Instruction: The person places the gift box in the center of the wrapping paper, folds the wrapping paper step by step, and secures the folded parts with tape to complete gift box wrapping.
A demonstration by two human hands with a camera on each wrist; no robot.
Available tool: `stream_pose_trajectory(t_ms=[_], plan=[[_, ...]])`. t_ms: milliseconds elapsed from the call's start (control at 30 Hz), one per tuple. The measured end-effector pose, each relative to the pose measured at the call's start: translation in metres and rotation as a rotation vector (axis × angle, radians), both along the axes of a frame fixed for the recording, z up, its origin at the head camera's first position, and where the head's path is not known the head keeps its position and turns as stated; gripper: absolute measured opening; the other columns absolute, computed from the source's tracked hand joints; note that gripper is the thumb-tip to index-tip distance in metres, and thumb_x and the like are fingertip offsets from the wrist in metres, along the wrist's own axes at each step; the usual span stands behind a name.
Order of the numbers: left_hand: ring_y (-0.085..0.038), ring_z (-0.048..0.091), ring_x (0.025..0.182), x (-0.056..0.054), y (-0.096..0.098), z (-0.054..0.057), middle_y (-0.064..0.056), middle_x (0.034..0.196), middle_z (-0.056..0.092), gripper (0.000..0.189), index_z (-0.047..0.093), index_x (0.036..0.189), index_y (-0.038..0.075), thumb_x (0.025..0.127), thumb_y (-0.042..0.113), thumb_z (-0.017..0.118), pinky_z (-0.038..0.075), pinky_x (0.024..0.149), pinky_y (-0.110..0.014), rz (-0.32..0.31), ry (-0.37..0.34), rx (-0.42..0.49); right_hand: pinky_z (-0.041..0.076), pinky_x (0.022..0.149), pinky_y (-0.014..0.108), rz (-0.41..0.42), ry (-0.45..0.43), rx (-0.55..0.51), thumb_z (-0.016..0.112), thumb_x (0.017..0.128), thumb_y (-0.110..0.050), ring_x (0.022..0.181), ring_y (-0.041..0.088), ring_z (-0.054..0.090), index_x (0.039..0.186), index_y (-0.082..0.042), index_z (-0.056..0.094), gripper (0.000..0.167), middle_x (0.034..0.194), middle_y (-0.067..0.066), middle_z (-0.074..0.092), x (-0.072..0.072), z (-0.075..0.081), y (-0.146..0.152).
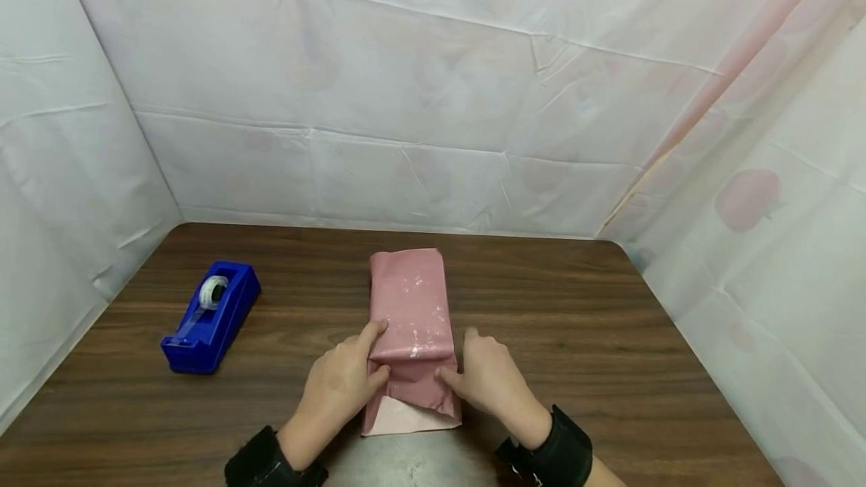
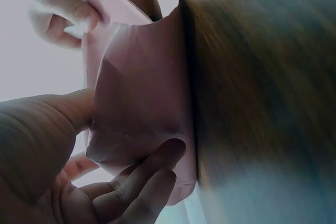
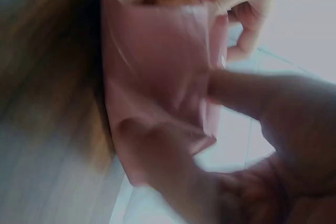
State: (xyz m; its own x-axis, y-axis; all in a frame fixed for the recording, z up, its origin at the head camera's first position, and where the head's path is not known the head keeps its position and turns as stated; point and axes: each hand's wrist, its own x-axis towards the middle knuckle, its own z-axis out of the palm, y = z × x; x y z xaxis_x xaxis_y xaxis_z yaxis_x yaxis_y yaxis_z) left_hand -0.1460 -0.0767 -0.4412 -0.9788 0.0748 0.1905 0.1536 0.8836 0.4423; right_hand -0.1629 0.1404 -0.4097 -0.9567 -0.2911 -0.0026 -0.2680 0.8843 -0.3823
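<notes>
Pale printed cloth (image 1: 406,81) walls off the back and both sides of a dark wood-grained table (image 1: 575,307). Blue and set at a slant, the tape dispenser (image 1: 215,322) stands near the left edge, its cutting end aimed toward the person and leftward. Well to the right of the dispenser lies the pink package (image 1: 411,322), its long axis running nearly straight away from the person. Its far end is about level with the dispenser's back end, near the table's rear edge; its opened end, with a pale lining (image 1: 406,418), points at the person and reaches nearer than the dispenser's front. Left hand (image 1: 336,382), on the dispenser side, grips the package with thumb above and fingers along its flank. Right hand (image 1: 492,374) pinches the flank farther from the dispenser. Bare wood spans the dispenser-to-package gap, and a wider stretch continues beyond the package.
</notes>
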Motion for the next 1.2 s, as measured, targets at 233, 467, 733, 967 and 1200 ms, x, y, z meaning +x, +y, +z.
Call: stream_pose_trajectory(t_ms=[233,467,733,967,1200], plan=[[-0.02,0.063,0.064,0.0,-0.002,0.001,-0.009,0.096,0.072,0.062,0.054,0.129,0.022,0.073,0.024,0.079,0.042,0.049,-0.035,-0.004,-0.003,0.005,0.024,0.04,0.025,0.061,-0.042,0.105,0.07,0.082,-0.043,0.041,0.007,0.032,0.046,-0.021,0.036,0.054,0.044,-0.012,0.027,-0.004,-0.001,0.007],[-0.021,0.065,0.067,-0.001,-0.003,-0.002,-0.009,0.099,0.072,0.062,0.054,0.129,0.023,0.072,0.025,0.079,0.044,0.052,-0.035,0.001,-0.006,0.014,0.021,0.041,0.025,0.121,-0.096,0.109,0.066,0.082,-0.036,0.041,0.007,0.028,0.045,-0.02,0.033,0.052,0.043,-0.013,0.024,-0.001,0.001,0.008],[-0.019,0.063,0.067,-0.002,-0.003,-0.002,-0.009,0.099,0.072,0.062,0.054,0.129,0.023,0.072,0.025,0.079,0.043,0.051,-0.035,0.005,-0.019,0.018,0.023,0.041,0.024,0.133,-0.083,0.094,0.065,0.087,-0.04,0.04,0.006,0.032,0.046,-0.021,0.041,0.051,0.043,-0.012,0.029,-0.002,0.001,0.008],[-0.014,0.058,0.063,-0.002,-0.002,-0.002,-0.008,0.098,0.072,0.062,0.053,0.13,0.023,0.073,0.026,0.078,0.041,0.05,-0.033,-0.002,-0.028,0.016,0.031,0.043,0.024,0.101,0.099,0.089,0.074,0.081,-0.038,0.045,0.007,0.041,0.065,-0.014,0.057,0.033,0.051,-0.008,0.044,-0.004,-0.003,0.004],[-0.011,0.045,0.054,-0.003,-0.002,-0.002,-0.007,0.093,0.071,0.062,0.053,0.13,0.022,0.073,0.024,0.078,0.035,0.046,-0.028,-0.02,-0.029,0.018,0.04,0.055,0.019,0.265,0.263,-0.039,0.082,0.076,-0.023,0.062,0.005,0.045,0.094,-0.016,0.055,0.034,0.086,-0.004,0.047,-0.016,-0.008,0.003]])
